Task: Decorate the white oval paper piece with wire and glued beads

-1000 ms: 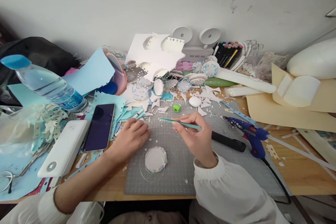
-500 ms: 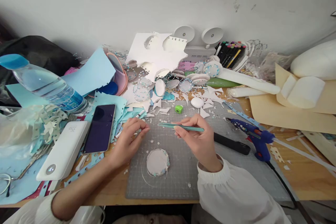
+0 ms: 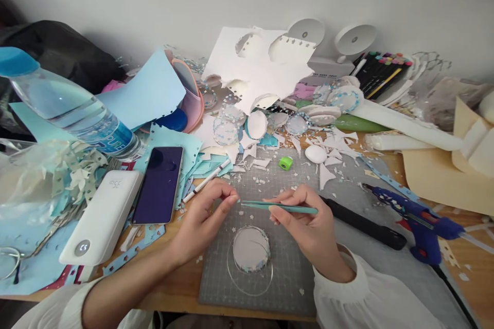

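My right hand is closed around teal tweezers, whose tips point left, slightly apart. Facing them, my left hand pinches thumb and forefinger together on a tiny pale-blue paper piece, too small to make out its exact shape. The tweezer tips are close beside this piece; whether they touch it I cannot tell. Below both hands, a round white disc with small paper bits along its rim lies on the grey cutting mat. A thin clear strand loops around its lower side.
A phone, a white power bank and a water bottle are at left. A green sharpener-like block and a white egg-shaped piece sit beyond my hands among paper scraps. A blue glue gun lies at right.
The view has shifted, so the scene sits further right. My hands have come closer together, and the tweezer tips now almost meet my left fingertips. The strand lies differently around the disc.
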The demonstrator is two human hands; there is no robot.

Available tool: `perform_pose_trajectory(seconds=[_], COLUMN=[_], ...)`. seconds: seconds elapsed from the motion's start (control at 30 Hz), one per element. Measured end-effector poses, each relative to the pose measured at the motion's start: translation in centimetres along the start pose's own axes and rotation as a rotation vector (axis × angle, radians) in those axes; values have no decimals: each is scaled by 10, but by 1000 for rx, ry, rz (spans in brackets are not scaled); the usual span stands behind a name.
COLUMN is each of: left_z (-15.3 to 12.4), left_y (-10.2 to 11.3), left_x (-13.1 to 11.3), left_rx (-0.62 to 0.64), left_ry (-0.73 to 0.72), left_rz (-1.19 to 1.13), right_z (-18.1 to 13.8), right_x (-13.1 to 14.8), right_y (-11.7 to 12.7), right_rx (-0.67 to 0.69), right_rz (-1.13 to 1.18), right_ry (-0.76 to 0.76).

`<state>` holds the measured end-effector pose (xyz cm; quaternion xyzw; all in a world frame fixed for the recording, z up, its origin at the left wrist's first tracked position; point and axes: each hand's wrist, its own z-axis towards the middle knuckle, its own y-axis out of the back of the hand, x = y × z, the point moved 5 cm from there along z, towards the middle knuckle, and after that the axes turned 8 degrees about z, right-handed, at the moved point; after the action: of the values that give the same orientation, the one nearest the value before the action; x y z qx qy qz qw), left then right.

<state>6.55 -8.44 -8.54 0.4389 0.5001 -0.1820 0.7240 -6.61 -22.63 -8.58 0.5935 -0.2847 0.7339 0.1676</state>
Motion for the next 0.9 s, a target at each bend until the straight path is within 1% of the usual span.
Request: perform_pose_trajectory(seconds=[0.17, 0.37, 0.57, 0.7, 0.9], left_z=[0, 0, -1, -1, -3], left_y=[0, -1, -4, -4, -3], left_x=[0, -2, 0, -2, -6], left_rx=[-6, 2, 13, 24, 59], left_ry=[-27, -55, -59, -63, -76], left_rz=[28, 41, 35, 22, -4], right_z=[0, -1, -1, -2, 4], right_x=[-1, -2, -1, -5, -8], right_y=[1, 2, 0, 2, 2], right_rx=[23, 11, 12, 19, 4], right_rz=[-35, -53, -1, 30, 170], right_ry=[-2, -1, 2, -48, -111])
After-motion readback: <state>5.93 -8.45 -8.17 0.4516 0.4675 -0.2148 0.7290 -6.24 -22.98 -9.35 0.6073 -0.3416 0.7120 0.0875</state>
